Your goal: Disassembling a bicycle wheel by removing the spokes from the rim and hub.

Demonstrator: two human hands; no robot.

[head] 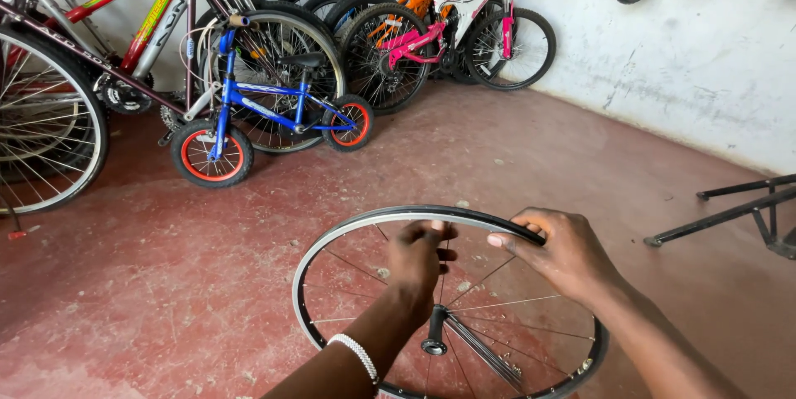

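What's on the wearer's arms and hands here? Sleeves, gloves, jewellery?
Both hands are bare, no gloves: left hand, right hand. No sleeves show; both forearms are uncovered as far as the picture reaches. The left wrist carries a white beaded bracelet. No rings, watch or markings are visible on either hand.

The wheel rim (332, 237) was polished metal, bright along its edge, with thin steel spokes (497, 304) and a dull black rubber strip (489, 218) on top. The red floor (166, 283) looked rough, worn concrete; the wall (688, 59) was chalky, cracked plaster.
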